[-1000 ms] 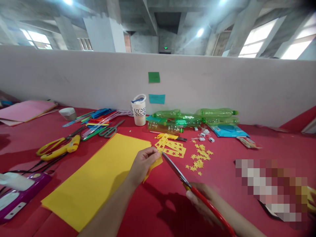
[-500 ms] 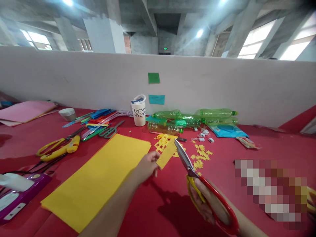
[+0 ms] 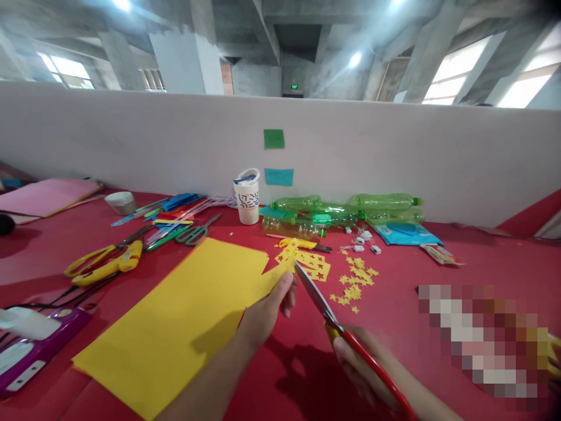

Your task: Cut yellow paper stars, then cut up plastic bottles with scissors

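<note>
Pinched between the thumb and fingers of my left hand (image 3: 272, 304) is a strip of yellow paper (image 3: 272, 278). My right hand (image 3: 362, 359) is wrapped round the handles of a pair of scissors (image 3: 316, 295), one loop red and the other yellow. The blade tips meet the strip's right end; whether they touch it I cannot tell. Under my left forearm lies a stack of yellow sheets (image 3: 170, 316). Beyond the hands are strips with star-shaped holes (image 3: 322, 270), a yellow utility knife (image 3: 300, 244) and several small paper stars (image 3: 353, 291).
Green plastic bottles (image 3: 385, 202) lie along the white partition (image 3: 175, 140), right of a patterned paper cup (image 3: 248, 203). At left are a yellow glue gun (image 3: 109, 273), green scissors (image 3: 193, 235) and a purple power strip (image 3: 44, 345). A pixelated patch covers the right side.
The strip has turned and shifted left, partly over the yellow stack. The scissors have moved left with my right hand, their blades now closer together and the yellow handle mostly hidden.
</note>
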A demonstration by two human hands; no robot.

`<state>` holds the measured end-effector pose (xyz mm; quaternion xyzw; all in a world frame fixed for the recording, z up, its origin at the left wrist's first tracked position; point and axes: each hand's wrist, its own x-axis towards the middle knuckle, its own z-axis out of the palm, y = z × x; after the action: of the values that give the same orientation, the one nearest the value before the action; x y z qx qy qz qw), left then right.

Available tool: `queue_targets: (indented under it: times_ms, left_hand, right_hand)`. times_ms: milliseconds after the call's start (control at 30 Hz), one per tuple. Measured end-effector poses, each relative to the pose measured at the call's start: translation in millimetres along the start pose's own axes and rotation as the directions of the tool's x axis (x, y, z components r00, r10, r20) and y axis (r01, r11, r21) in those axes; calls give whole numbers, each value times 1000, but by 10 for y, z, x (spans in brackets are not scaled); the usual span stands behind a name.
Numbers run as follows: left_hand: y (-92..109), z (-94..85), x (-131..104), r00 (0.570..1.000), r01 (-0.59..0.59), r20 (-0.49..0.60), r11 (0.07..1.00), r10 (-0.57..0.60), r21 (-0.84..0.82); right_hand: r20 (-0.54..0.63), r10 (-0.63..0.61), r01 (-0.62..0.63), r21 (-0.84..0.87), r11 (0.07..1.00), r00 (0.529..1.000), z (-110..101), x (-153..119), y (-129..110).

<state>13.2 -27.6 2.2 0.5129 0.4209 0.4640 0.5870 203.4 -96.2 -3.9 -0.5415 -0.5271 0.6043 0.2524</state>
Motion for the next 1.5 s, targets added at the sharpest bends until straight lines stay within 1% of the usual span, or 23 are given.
queue_targets:
  times_ms: [67,167,300,467,600,733,867,1000,1100,1267,1500]
  left_hand:
    - [2,-2,-1,1000,-19,-22,1000,18,-23]
    - [-3,-10,8,997,-43,-59,996,39,-76]
    - [-7,-42,40,994,-80,-77,989,71,-127]
    - [-30,-74,74,992,-96,-100,981,80,-170]
    - [-57,-74,84,993,-82,-94,977,65,-196]
    - [-69,-67,91,993,-83,-98,973,63,-215]
    - [-69,-67,97,993,-80,-106,975,59,-206]
    - [-70,-71,101,992,-72,-111,979,51,-189]
    - [-72,-72,104,992,-64,-116,980,43,-190]
    - [-59,-75,102,993,-60,-112,981,40,-185]
    - [-27,-119,110,996,-33,-86,991,22,-133]
  right_hand:
    - [8,-15,15,-38,999,1000,-17,19,4]
    - [52,-63,66,-61,996,997,-41,22,-6]
    - [98,-106,118,-122,985,990,-55,-6,-40]
    - [128,-97,117,-158,980,987,-39,11,25]
    - [110,-86,103,-158,982,990,-28,32,100]
    - [110,-99,116,-154,981,989,-35,19,99]
    - [124,-77,96,-157,983,989,-42,4,54]
    - [113,-51,70,-171,983,992,-52,18,38]
    - [105,-56,75,-182,980,993,-59,41,47]
    - [94,-59,73,-156,985,994,-64,46,42]
    - [95,-61,80,-215,973,994,-91,11,-12]
